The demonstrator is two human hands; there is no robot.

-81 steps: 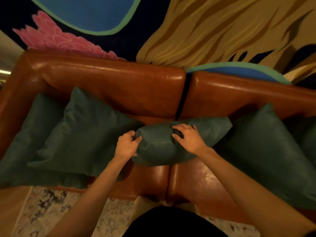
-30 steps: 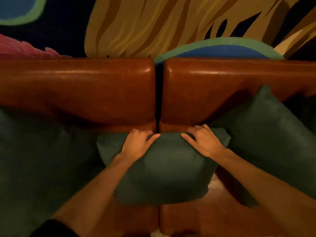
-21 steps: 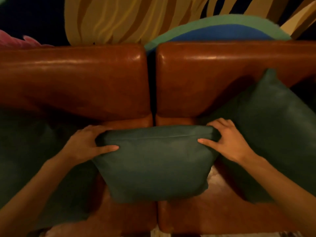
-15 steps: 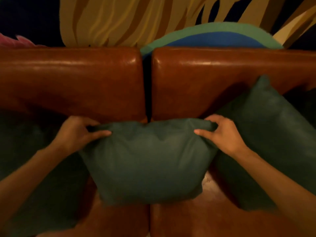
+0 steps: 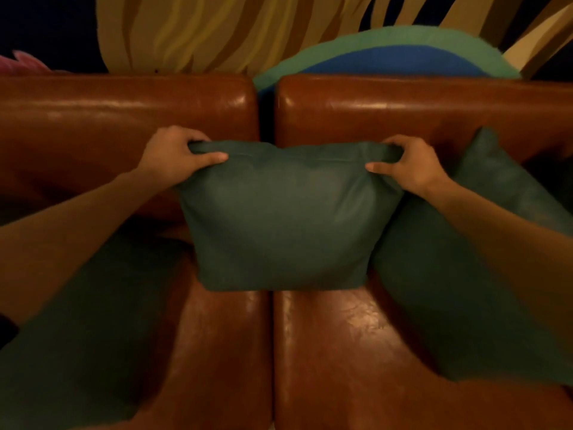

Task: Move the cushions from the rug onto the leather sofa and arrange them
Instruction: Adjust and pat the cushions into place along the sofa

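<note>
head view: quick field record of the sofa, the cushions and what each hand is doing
middle cushion: dark green, upright over the sofa's centre seam
left hand: grips its top left corner
right hand: grips its top right corner
left cushion: dark green, lies on the seat, partly behind the left forearm
right cushion: dark green, leans on the backrest beside the middle one
sofa: brown leather, two sections
mural: on the wall behind

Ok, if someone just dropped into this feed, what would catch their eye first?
The dark green cushion held upright at the centre of the leather sofa, with the left hand and right hand gripping its top corners. A left cushion and a right cushion flank it, and a bold painted mural fills the wall behind.
</note>
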